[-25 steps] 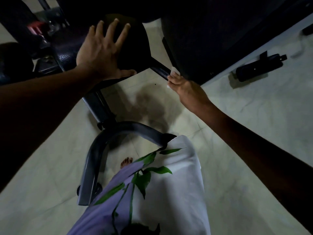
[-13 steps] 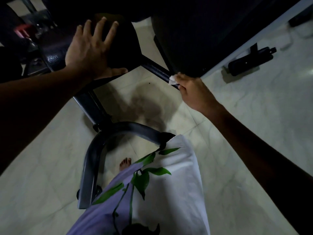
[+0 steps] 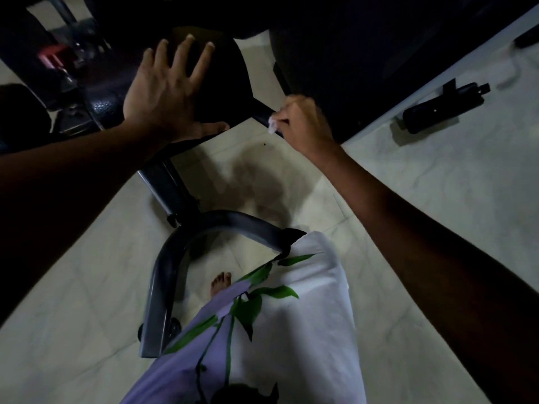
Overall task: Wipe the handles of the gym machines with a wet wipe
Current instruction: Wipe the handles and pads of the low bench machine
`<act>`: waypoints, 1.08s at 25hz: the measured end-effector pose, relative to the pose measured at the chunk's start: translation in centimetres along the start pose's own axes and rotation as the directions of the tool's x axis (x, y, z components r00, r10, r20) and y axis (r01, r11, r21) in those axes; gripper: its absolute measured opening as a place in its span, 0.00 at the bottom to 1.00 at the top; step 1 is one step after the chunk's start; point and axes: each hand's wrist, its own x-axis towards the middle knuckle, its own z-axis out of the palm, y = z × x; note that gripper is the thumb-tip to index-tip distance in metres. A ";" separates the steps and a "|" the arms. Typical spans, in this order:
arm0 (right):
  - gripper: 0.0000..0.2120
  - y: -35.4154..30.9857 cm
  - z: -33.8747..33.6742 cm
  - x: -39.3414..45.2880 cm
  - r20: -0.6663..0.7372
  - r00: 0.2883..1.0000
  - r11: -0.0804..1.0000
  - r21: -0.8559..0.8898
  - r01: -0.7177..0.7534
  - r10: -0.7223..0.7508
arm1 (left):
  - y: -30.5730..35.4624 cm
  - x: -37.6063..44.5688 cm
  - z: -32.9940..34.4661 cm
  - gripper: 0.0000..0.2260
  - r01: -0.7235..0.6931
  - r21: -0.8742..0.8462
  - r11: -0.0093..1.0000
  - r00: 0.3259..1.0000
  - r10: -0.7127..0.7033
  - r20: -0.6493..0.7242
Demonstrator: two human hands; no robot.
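Note:
My left hand (image 3: 169, 94) lies flat with fingers spread on the black padded seat (image 3: 221, 91) of a gym machine. My right hand (image 3: 303, 123) curls round a dark handle bar (image 3: 262, 110) that sticks out to the right of the seat, and grips a small white wet wipe (image 3: 272, 123) against it. Only a crumpled end of the wipe shows at the fingers. The bar's far end is hidden behind my right hand in the dim light.
A grey curved steel base tube (image 3: 180, 258) and its post (image 3: 169, 188) stand on the pale tiled floor below the seat. My bare foot (image 3: 220, 282) and white leaf-print garment (image 3: 291, 316) are next to it. A black cylindrical object (image 3: 440, 107) lies at right. A big dark machine body (image 3: 364, 53) fills the top.
My right hand has slid along the handle bar with the wipe, toward the seat. The left hand has kept its place flat on the seat.

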 end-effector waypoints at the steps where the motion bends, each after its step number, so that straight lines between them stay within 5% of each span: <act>1: 0.10 -0.9 0.3 1.1 0.005 1.000 0.999 0.046 0.002 -0.002 | 0.0 0.0 0.0 0.47 0.005 0.001 1.000 1.000 -0.005 0.007; 6: 0.08 -1.6 1.1 2.6 -0.032 0.992 0.992 0.024 0.122 -0.121 | 0.0 0.1 -0.1 0.47 0.006 -0.011 1.000 1.000 -0.006 0.007; 11: 0.14 1.8 -0.6 -0.3 0.077 0.973 0.976 -0.018 0.218 -0.216 | -0.1 0.0 0.0 0.47 0.021 -0.003 1.000 1.000 -0.021 0.015; 16: 0.14 4.2 -3.9 -6.3 0.093 0.983 0.980 -0.101 0.170 -0.161 | -0.1 -0.1 -0.2 0.47 -0.001 -0.028 1.000 1.000 0.001 -0.008; 21: 0.09 5.9 -6.4 -10.6 -0.033 0.988 0.988 0.017 0.152 -0.152 | -0.1 -0.1 -0.1 0.47 0.000 -0.028 1.000 1.000 0.000 -0.018; 27: 0.09 2.6 -2.2 -6.5 -0.183 0.983 0.981 0.192 0.019 0.017 | 0.1 -0.1 -0.2 0.48 0.003 -0.031 1.000 1.000 -0.004 -0.015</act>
